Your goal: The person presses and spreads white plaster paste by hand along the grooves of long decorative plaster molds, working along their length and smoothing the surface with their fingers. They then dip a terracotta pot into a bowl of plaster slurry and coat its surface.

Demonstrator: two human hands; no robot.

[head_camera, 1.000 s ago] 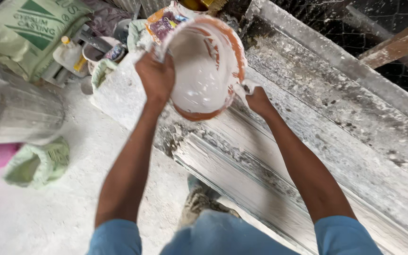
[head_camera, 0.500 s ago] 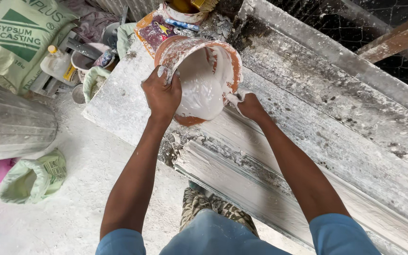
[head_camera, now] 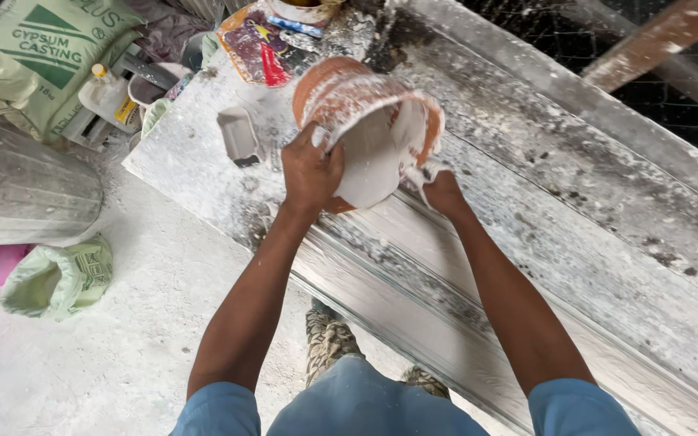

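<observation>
Head-camera view: one orange plastic bucket coated in white plaster (head_camera: 369, 129) was seen tilted at the upper centre of the frame, over a long white moulded plaster bench (head_camera: 527, 266). It was gripped on its near side by the left hand (head_camera: 311, 169), fingers closed over the rim. The right hand (head_camera: 443, 190) was pressed against the bucket's lower right edge, smeared white; how far its fingers were curled could not be told. Two green sacks were counted: one large printed bag (head_camera: 38, 48) at the upper left, one small crumpled sack (head_camera: 58, 278) on the floor at the left. One grey metal bin (head_camera: 22, 190) was seen between them.
</observation>
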